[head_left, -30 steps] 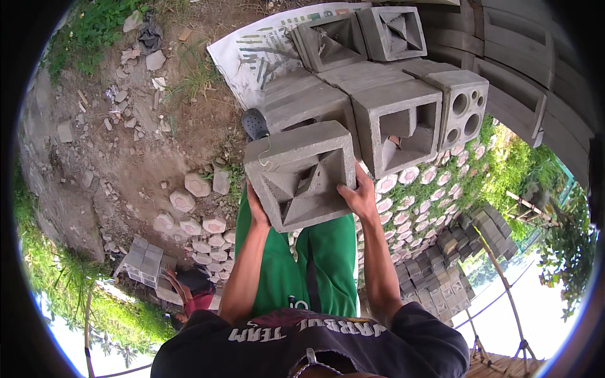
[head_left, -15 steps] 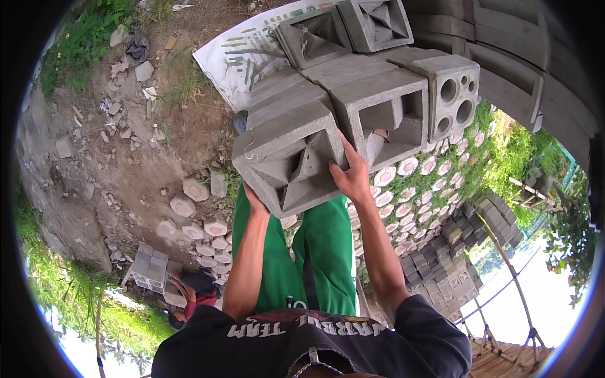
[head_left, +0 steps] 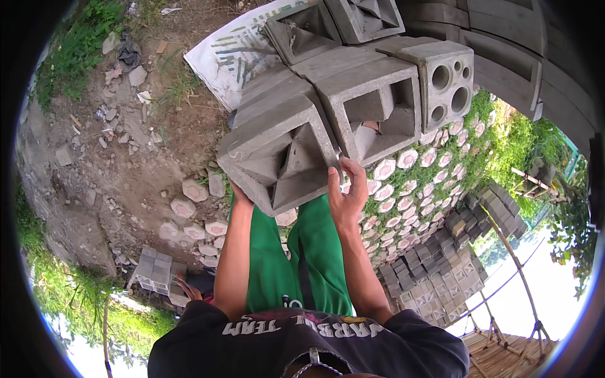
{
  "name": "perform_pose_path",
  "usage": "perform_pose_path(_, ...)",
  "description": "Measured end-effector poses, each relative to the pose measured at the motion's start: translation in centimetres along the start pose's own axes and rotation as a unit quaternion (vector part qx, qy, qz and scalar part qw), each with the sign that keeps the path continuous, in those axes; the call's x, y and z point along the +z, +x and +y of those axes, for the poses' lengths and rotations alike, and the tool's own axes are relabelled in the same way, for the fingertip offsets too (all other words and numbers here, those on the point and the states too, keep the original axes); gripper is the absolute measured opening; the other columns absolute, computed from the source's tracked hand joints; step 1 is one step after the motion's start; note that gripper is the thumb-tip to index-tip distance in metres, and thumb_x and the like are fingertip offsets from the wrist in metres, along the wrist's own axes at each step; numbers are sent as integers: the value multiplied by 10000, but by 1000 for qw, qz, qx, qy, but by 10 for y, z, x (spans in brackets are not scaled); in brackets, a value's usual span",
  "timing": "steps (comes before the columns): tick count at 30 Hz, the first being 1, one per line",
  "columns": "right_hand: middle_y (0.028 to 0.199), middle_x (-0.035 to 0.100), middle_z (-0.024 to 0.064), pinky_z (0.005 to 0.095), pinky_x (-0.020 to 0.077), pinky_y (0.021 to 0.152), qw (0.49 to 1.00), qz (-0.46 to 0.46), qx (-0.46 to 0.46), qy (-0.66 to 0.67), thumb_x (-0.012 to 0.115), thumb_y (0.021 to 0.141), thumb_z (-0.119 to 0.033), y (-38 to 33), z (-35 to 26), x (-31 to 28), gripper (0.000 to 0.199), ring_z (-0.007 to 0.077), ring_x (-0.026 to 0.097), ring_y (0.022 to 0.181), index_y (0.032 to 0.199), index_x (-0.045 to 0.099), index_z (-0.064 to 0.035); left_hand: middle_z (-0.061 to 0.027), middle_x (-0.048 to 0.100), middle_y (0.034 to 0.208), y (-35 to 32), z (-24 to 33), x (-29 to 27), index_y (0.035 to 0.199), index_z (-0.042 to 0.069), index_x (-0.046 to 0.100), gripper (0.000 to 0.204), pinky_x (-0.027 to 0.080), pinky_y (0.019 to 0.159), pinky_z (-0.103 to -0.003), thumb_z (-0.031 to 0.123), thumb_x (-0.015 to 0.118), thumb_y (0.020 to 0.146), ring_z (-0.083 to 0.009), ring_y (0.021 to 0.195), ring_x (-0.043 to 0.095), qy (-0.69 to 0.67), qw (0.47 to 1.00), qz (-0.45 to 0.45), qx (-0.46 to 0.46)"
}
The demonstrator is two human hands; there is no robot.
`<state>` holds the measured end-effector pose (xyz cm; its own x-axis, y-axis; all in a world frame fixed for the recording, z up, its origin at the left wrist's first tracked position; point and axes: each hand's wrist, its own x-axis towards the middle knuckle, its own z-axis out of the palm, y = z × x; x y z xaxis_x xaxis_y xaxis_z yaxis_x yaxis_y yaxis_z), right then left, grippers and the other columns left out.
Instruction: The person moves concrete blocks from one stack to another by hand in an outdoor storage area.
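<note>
A grey concrete vent block (head_left: 249, 179) with a slanted geometric opening is at the near left end of a row of blocks, above my knees. My left hand (head_left: 241, 196) holds its lower left side, the fingers mostly hidden behind the concrete. Beside its right edge, my right hand (head_left: 346, 192) is open, thumb and fingers apart, the fingertips close to the rim. A second vent block (head_left: 384, 148) with a square, stepped opening stands just to the right. Beyond it is a block with round holes (head_left: 446, 104).
Two more vent blocks (head_left: 305, 34) stand behind, by a white printed sack (head_left: 217, 57). Hexagonal pavers (head_left: 406, 160) cover the ground at right; dirt and rubble lie left. Stacked blocks (head_left: 435, 271) rise lower right. Another person's hand (head_left: 187, 286) shows near blocks (head_left: 151, 268) lower left.
My right hand has come off the block's right edge, and its fingers have spread. My left hand stays at the lower left side. The view has shifted slightly.
</note>
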<state>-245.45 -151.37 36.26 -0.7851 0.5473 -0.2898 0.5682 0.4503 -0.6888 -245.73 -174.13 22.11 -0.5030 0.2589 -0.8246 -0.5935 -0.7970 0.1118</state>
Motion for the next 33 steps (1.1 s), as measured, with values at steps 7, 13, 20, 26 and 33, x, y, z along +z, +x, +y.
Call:
perform_pose_path(7, 1320, 389, 177, 360, 418, 926, 972, 31, 229, 46, 726, 810, -309, -53, 31, 0, 809, 233, 429, 1172, 1404, 255, -26, -139, 478, 1331, 26, 20, -11, 1369, 46, 402, 661, 373, 1024, -420, 537, 314, 934, -298, 1221, 460, 8, 1000, -13, -22)
perform_pose_path(13, 1396, 337, 193, 396, 305, 1058, 852, -141, 383, 328, 697, 825, -352, -43, 41, 18, 841, 278, 343, 1290, 1413, 233, 30, -137, 496, 1310, 36, 26, -3, 1355, 43, 420, 654, 385, 1010, -411, 533, 325, 932, -294, 1201, 477, 36, 999, -5, -30)
perform_pose_path(20, 1180, 539, 111, 343, 482, 847, 848, -198, 368, 327, 662, 841, -160, -29, 49, 19, 559, 199, 566, 1014, 1295, 387, 16, -136, 517, 1286, 32, 21, 5, 1339, 39, 441, 646, 399, 993, -402, 529, 339, 930, -290, 1178, 496, 51, 998, 16, -25)
perform_pose_path(26, 1103, 562, 76, 315, 513, 758, 773, -134, 431, 445, 617, 836, -64, -13, 35, 10, 417, 176, 581, 975, 1215, 454, -6, -134, 535, 1266, 39, 14, 5, 1325, 35, 459, 640, 410, 979, -393, 525, 351, 928, -286, 1158, 513, 55, 998, 22, -20)
perform_pose_path(33, 1092, 553, 61, 338, 486, 771, 782, -137, 464, 393, 605, 814, -42, -4, 28, 3, 379, 163, 563, 955, 1168, 472, -10, -133, 556, 1242, 47, 4, -2, 1309, 31, 480, 632, 424, 963, -384, 521, 365, 925, -282, 1134, 533, 48, 998, 26, -15)
